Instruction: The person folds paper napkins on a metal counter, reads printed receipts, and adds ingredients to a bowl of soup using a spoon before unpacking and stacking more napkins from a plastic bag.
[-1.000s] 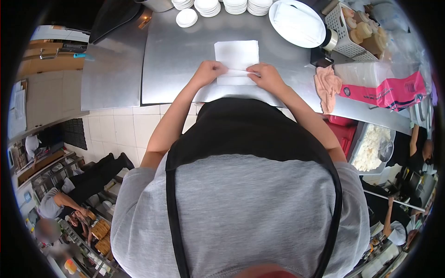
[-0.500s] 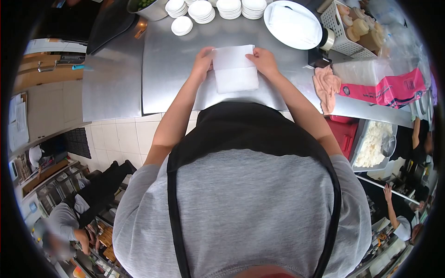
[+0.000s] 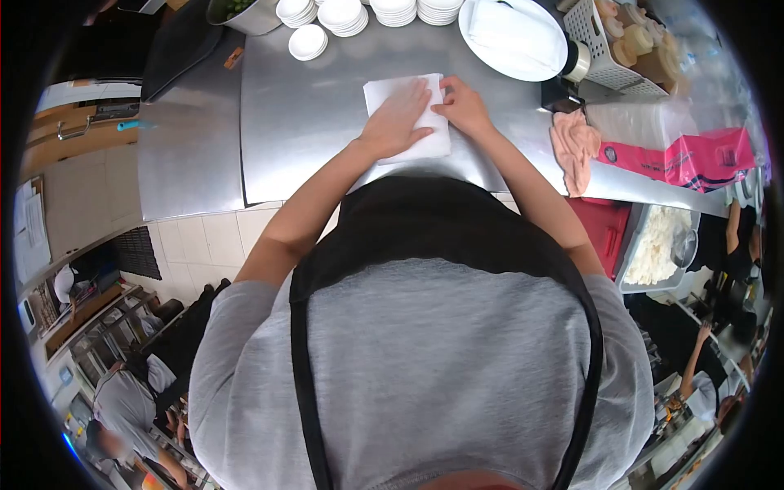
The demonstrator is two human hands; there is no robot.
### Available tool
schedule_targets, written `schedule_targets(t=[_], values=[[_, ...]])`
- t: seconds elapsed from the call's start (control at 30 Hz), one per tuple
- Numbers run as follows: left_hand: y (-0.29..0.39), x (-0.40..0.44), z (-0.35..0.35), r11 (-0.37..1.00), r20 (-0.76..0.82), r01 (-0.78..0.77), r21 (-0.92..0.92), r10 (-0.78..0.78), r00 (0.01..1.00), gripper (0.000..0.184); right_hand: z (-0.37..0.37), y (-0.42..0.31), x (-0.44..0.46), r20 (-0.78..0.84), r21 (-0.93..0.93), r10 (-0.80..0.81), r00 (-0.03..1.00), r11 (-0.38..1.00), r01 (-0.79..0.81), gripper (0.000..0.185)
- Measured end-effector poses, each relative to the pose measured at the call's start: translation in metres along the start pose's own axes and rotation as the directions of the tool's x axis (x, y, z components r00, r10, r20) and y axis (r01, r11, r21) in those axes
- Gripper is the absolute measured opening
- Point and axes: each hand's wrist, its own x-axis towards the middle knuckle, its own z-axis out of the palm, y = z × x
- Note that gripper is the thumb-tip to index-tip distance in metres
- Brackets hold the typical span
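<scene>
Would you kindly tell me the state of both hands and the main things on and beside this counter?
White paper: lying flat, partly covered.
Left hand: spread palm-down on the paper.
Right hand: fingers bent at the paper's right edge.
Small white dishes: stacked.
Oval plate: partly covered.
Peach cloth: crumpled.
White basket: loaded.
Grey tub: uncovered, filled.

L hand (image 3: 398,120) on wht sheet (image 3: 433,145)

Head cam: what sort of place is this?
Probably a restaurant or other commercial kitchen. Signs: a long stainless-steel worktop, stacks of small white dishes, and a large tub of white food, possibly rice.
</scene>
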Motion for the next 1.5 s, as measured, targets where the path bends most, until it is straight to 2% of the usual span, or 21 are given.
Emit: schedule_targets(t=[0.07,0.13,0.2,0.27,0.3,0.37,0.4,0.43,0.47,0.53,0.6,0.7,0.83,1.03,1.13,1.27,1.33,1.37,1.4,1.47,1.5], values=[[0.002,0.000,-0.001,1.000,-0.045,-0.005,-0.022,0.004,0.999,0.063,-0.005,0.006,-0.004,0.035,0.131,0.004,0.999,0.991,-0.009,0.029],[0.005,0.000,-0.006,0.988,-0.021,-0.086,0.130,0.089,0.996,0.057,-0.013,0.011,-0.004,0.022,0.123,0.016,1.000,0.992,-0.018,0.029],[0.005,0.000,-0.006,0.984,-0.004,-0.078,0.160,0.079,0.997,0.055,-0.023,0.010,-0.007,0.007,0.114,0.027,1.000,0.993,-0.028,0.033],[0.006,0.000,-0.004,0.979,0.011,-0.072,0.190,0.071,0.997,0.052,-0.029,0.009,-0.019,-0.075,0.164,-0.086,0.993,0.982,0.097,0.031],[0.005,0.000,-0.003,0.981,0.020,-0.062,0.183,0.060,0.998,0.056,-0.030,0.009,-0.029,-0.074,0.164,-0.084,0.994,0.982,0.096,0.031],[0.004,0.001,-0.006,0.982,0.027,-0.054,0.178,0.050,0.998,0.060,-0.030,0.006,-0.048,0.153,0.044,-0.306,0.940,0.952,0.303,0.036],[0.004,0.003,-0.009,0.990,0.025,0.029,0.136,-0.033,0.999,0.064,-0.030,0.003,-0.055,0.152,0.043,-0.304,0.941,0.953,0.300,0.036],[0.005,0.003,-0.010,0.989,0.028,0.113,0.092,-0.116,0.993,0.069,-0.028,-0.001,-0.062,0.168,-0.107,-0.490,0.855,0.853,0.510,0.038],[0.002,0.002,-0.006,0.990,0.030,0.112,0.087,-0.115,0.993,0.069,-0.025,-0.005,-0.068,0.218,-0.246,-0.648,0.730,0.688,0.683,0.041],[-0.008,-0.002,0.002,0.989,-0.002,0.119,0.092,-0.119,0.993,0.073,-0.015,-0.001,-0.074,0.243,-0.272,-0.602,0.761,0.711,0.649,0.044],[-0.006,-0.001,0.000,0.988,-0.010,0.121,0.091,-0.121,0.993,0.070,-0.010,-0.001,-0.072,0.167,-0.308,-0.626,0.762,0.701,0.644,0.036],[-0.008,-0.002,0.000,0.988,-0.031,0.121,0.096,-0.119,0.992,0.064,-0.012,-0.001,-0.065,0.178,-0.250,-0.596,0.783,0.742,0.622,0.025],[-0.009,-0.003,-0.001,0.993,-0.045,0.110,0.051,-0.108,0.993,0.056,-0.016,-0.002,-0.063,0.173,-0.200,-0.616,0.769,0.742,0.639,0.018],[-0.008,-0.004,-0.002,0.992,-0.044,0.084,0.093,-0.080,0.996,0.055,-0.013,0.000,-0.060,0.147,-0.207,-0.649,0.747,0.718,0.665,0.015],[-0.008,-0.004,-0.002,0.992,-0.037,0.095,0.087,-0.092,0.995,0.055,-0.012,-0.004,-0.061,0.194,-0.268,-0.687,0.700,0.649,0.712,0.015],[-0.009,-0.006,0.000,0.993,-0.079,0.117,0.020,-0.116,0.990,0.054,-0.006,0.003,-0.063,0.208,-0.443,-0.726,0.656,0.528,0.725,0.022],[-0.015,-0.008,0.002,0.988,-0.075,0.117,-0.097,-0.125,0.989,0.054,-0.007,0.008,-0.055,0.127,-0.363,-0.720,0.683,0.607,0.707,0.020],[-0.020,-0.008,0.006,0.988,-0.093,0.123,-0.090,-0.131,0.987,0.054,-0.008,0.006,-0.048,0.079,-0.304,-0.731,0.678,0.630,0.714,0.018],[-0.027,-0.007,0.009,0.985,-0.083,0.106,-0.137,-0.118,0.990,0.050,-0.008,0.005,-0.042,0.082,-0.308,-0.742,0.665,0.616,0.725,0.018],[-0.040,-0.002,0.001,0.981,-0.078,0.086,-0.173,-0.101,0.992,0.047,-0.005,0.004,-0.032,0.061,-0.031,-0.419,0.906,0.906,0.422,0.017],[-0.046,0.000,-0.008,0.845,-0.044,0.205,-0.494,-0.260,0.965,0.043,-0.003,0.003,-0.025,0.054,-0.031,-0.428,0.902,0.902,0.430,0.017]])
